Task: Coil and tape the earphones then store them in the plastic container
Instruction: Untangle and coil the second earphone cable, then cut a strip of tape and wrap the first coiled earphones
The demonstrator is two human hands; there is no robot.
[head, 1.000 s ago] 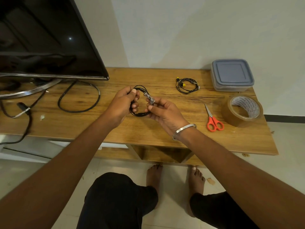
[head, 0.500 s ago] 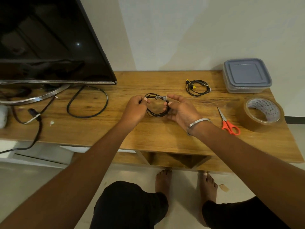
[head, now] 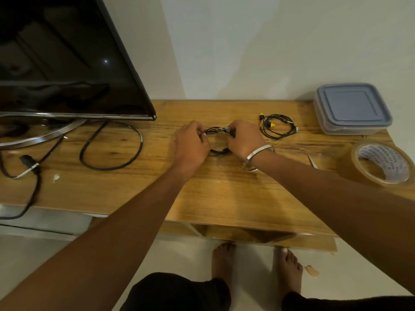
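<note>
Wooden tabletop (head: 224,198): grained, satin sheen. Black earphone coil (head: 216,131) in both hands: thin matt rubbery cable. Right of the grip, plastic container (head: 352,108): translucent walls, matt grey-blue lid. Tape roll (head: 381,164): glossy brown film. Wrist bangle (head: 258,156): polished metal.

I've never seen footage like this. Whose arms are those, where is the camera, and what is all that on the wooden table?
There is no machine here: a person wears a wide-angle camera on the head, looking forward and down, so you see their own arms and bare feet. The left hand and right hand each grip one side of a coil of black earphones, low over the wooden table. A second coiled pair with yellow tips lies to the right. Beyond it stands a plastic container with its lid on, and nearer the person a roll of brown tape. A television and its cable are on the left.
</note>
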